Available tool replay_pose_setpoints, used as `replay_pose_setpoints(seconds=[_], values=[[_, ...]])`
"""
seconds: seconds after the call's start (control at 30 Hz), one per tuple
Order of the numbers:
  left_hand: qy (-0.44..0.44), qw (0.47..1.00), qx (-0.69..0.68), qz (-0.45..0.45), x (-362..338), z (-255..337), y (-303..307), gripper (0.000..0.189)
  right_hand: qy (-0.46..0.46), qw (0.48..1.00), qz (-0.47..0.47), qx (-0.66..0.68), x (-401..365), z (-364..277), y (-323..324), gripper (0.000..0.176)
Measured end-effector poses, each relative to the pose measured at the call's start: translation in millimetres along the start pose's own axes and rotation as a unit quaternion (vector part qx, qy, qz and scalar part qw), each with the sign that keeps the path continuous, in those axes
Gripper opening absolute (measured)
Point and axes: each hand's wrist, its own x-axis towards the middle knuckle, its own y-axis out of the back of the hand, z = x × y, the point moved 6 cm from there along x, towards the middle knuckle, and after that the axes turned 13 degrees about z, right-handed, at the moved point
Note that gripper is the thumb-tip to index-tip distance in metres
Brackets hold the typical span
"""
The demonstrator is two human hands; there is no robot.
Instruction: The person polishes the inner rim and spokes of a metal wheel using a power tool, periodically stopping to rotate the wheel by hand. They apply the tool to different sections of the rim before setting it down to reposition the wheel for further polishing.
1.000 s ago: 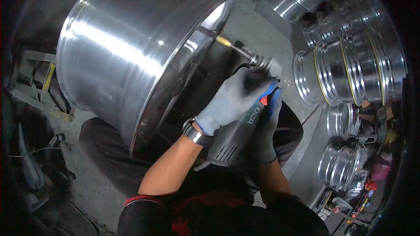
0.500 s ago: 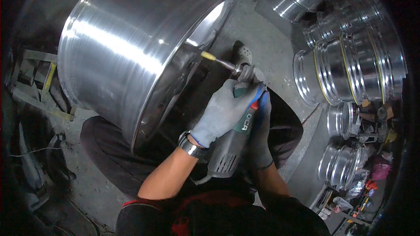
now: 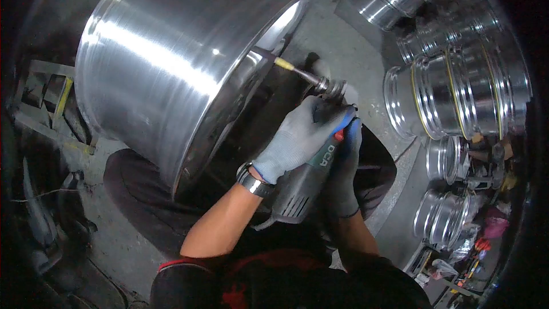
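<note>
A: Item one, location?
B: Green-and-grey plastic-bodied power tool [image 3: 294, 194], lettered, with a red switch [image 3: 339, 135]; beside the open face of the large silver metal wheel barrel [image 3: 154, 68], its steel shaft [image 3: 309, 77] and yellow collar [image 3: 284, 63] pointing into that face. Contact with the metal: cannot tell.
A: Grip?
B: Gloved left hand [image 3: 294, 137], closed round the green neck; gloved right hand [image 3: 344, 183], holding the side farther from the barrel, fingers partly hidden.
A: Handling, judged?
B: Stiff, fairly heavy, likely to shake and twist when running. Best held two-handed: neck and grey body, clear of shaft and vents. Cord [image 3: 264, 225] trailing from the rear; liable to snag.
A: Item two?
B: The barrel itself: rigid, bulky, heavy, slippery where polished. Take hold at opposite rims, minding the edges; surface likely prone to scratches.
</note>
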Motion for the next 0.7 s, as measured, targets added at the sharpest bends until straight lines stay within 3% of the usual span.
replay_pose_setpoints(seconds=[0.13,0.2,0.3,0.43,0.57,0.63,0.7], values=[[-0.027,0.999,-0.008,-0.025,5,8,-3,0.060,0.067,0.997,0.025,-0.032,2,-5,6,0.058],[-0.019,0.999,0.002,-0.029,3,8,-3,0.059,0.020,1.000,-0.012,-0.007,2,-5,0,0.058],[0.028,0.999,0.034,-0.014,0,-2,0,0.058,0.009,1.000,0.024,-0.011,3,1,3,0.056],[-0.036,0.998,-0.056,-0.020,8,4,-6,0.050,-0.016,0.999,0.013,0.026,7,-8,-9,0.053],[-0.081,0.977,-0.188,-0.064,22,31,-19,0.042,0.073,0.996,0.035,0.034,28,-27,-7,0.051],[-0.066,0.975,-0.197,-0.079,28,36,-24,0.041,0.110,0.994,0.013,0.016,41,-31,-2,0.053],[-0.051,0.973,-0.206,-0.094,27,39,-24,0.040,0.089,0.995,0.028,0.031,40,-27,2,0.053]])
